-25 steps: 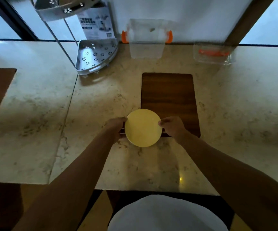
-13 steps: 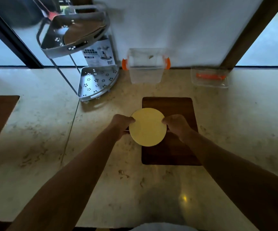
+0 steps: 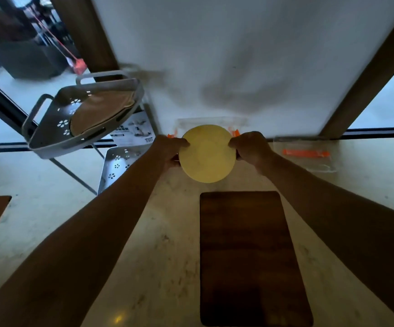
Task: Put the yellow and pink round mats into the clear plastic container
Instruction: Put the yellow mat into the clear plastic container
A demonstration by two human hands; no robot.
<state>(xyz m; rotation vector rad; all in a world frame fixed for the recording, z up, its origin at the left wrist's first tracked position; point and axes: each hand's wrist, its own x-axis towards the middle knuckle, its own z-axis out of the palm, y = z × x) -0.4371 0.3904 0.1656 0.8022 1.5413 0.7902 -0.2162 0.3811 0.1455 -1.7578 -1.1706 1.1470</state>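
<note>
Over clear container (image 3: 211, 122), yellow mat (image 3: 207, 154) pinched between hands: left hand (image 3: 170, 150), right hand (image 3: 250, 147), opposite edges

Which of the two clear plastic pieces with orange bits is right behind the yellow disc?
The clear container between the hands, orange clips at each side; the flat lid lies apart, rightward.

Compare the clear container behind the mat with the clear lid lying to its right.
The clear container stands mostly hidden behind the yellow mat; the clear lid lies flat in full view. The container shows orange clips at both sides; the lid shows one long orange strip. Both are transparent plastic on the counter.
</note>
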